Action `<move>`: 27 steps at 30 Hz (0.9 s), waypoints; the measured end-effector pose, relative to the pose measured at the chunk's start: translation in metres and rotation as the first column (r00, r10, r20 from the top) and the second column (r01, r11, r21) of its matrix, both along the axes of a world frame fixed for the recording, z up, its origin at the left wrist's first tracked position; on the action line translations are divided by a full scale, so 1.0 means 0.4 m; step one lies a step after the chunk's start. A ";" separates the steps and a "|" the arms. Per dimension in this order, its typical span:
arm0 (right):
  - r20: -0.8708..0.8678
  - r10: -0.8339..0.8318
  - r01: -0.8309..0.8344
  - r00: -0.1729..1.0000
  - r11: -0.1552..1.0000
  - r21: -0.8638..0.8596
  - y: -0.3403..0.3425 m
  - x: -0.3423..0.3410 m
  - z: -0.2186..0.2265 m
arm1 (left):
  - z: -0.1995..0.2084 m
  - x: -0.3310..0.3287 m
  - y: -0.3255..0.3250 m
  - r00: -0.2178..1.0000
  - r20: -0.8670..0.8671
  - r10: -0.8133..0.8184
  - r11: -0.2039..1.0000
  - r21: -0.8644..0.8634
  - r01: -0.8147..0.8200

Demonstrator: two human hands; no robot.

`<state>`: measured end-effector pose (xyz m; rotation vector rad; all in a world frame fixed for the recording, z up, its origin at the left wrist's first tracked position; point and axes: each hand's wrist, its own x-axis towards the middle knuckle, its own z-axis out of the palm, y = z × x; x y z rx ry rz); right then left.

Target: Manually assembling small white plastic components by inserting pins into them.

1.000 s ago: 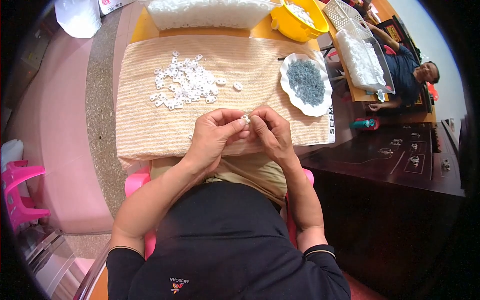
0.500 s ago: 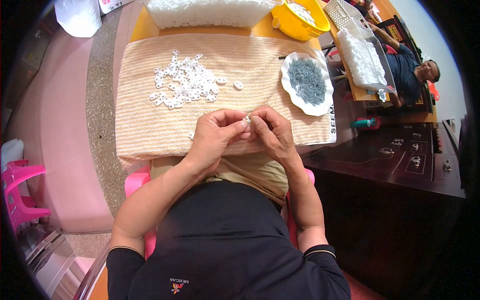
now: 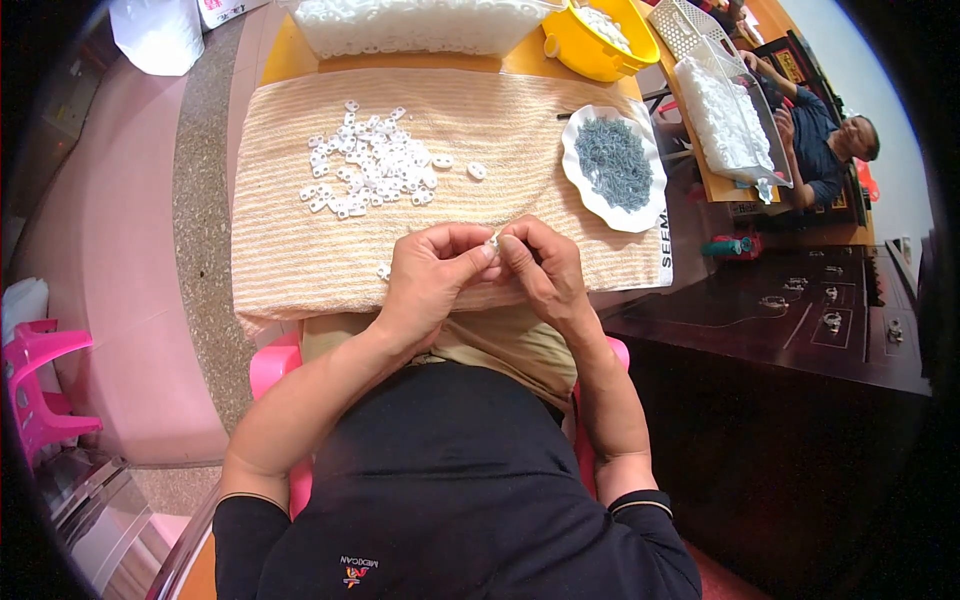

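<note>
Close together over the near edge of a striped towel point(image 3: 300, 270), my two hands meet at the fingertips. My left hand point(image 3: 437, 265) pinches a small white plastic piece point(image 3: 494, 243), mostly hidden by the fingers. From the other side, my right hand point(image 3: 543, 262) closes thumb and forefinger on the same piece. Ahead and to the left lies a loose heap of small white plastic pieces with holes point(image 3: 375, 165). At the right, a white scalloped plate point(image 3: 640, 212) holds many thin grey-blue pins or screws point(image 3: 612, 160). One white piece point(image 3: 383, 271) lies beside my left hand.
At the table's far side stand a clear bin of white pieces point(image 3: 410, 30) and a yellow basin point(image 3: 585, 55). Another person point(image 3: 815, 130) sits to the right by a second clear bin point(image 3: 725, 120). A pink stool point(image 3: 50, 390) stands at left; a dark cabinet point(image 3: 780, 320) at right.
My hands stay almost in place, with only slight finger movement around the white piece. The other person's hands have shifted near the second bin.
</note>
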<state>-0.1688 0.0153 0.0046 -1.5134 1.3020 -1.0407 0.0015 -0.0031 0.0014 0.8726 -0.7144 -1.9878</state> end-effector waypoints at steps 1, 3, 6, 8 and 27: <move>-0.024 0.001 -0.001 1.000 1.000 -0.011 0.001 0.000 0.000 | 0.001 0.000 0.001 1.000 0.008 0.000 1.000 -0.015 0.000; -0.048 0.003 -0.005 0.999 1.000 -0.023 0.000 0.001 -0.003 | 0.001 0.000 0.004 1.000 0.016 0.003 1.000 -0.030 -0.002; -0.089 -0.002 -0.004 0.996 0.998 -0.067 0.001 0.005 -0.007 | -0.005 -0.003 0.010 0.999 0.038 0.018 0.998 -0.060 -0.016; -0.086 -0.006 0.002 0.996 0.999 -0.038 0.007 0.013 0.003 | -0.007 -0.005 0.014 0.997 0.074 0.027 0.997 -0.079 -0.021; 0.270 0.013 -0.056 0.963 0.987 0.151 0.001 -0.019 -0.001 | -0.004 -0.006 0.002 1.000 0.008 0.012 1.000 -0.025 -0.012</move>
